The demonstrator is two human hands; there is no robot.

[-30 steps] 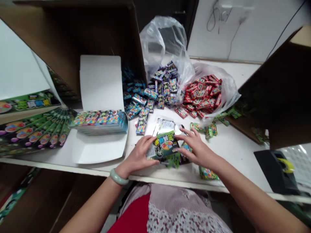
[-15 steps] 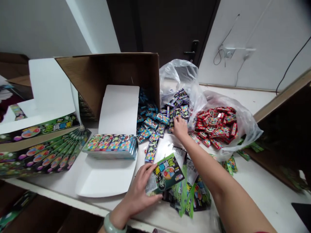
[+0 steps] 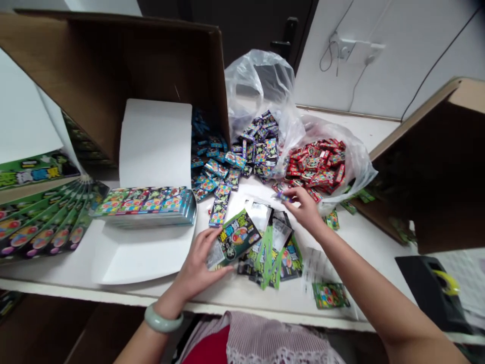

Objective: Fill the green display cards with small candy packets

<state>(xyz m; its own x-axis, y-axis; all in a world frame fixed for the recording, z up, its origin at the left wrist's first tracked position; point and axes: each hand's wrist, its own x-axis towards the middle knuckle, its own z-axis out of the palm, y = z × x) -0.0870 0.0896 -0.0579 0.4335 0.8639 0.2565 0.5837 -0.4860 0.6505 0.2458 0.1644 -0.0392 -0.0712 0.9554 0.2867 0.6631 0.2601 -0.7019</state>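
Observation:
My left hand (image 3: 197,265) grips a green printed pouch (image 3: 235,237) near the table's front edge, tilted up over a loose pile of similar pouches (image 3: 275,253). My right hand (image 3: 305,207) hovers just beyond that pile with its fingers pinched on a small purple packet (image 3: 282,194). It is in front of the red packets (image 3: 316,164) spilling from a clear plastic bag (image 3: 352,151). A heap of purple and blue packets (image 3: 253,146) lies behind, partly in a second clear bag (image 3: 257,86).
An open white display carton (image 3: 151,151) holds a row of packed pouches (image 3: 146,202) at the left. Fanned flat green cartons (image 3: 41,222) lie beside it. Cardboard boxes stand at the back left (image 3: 113,65) and right (image 3: 432,162). A black tape dispenser (image 3: 432,285) sits front right.
My right hand has drawn back from the purple packet heap toward the pouches, now pinching a small packet. The left hand still holds the green pouch. The view tilted downward.

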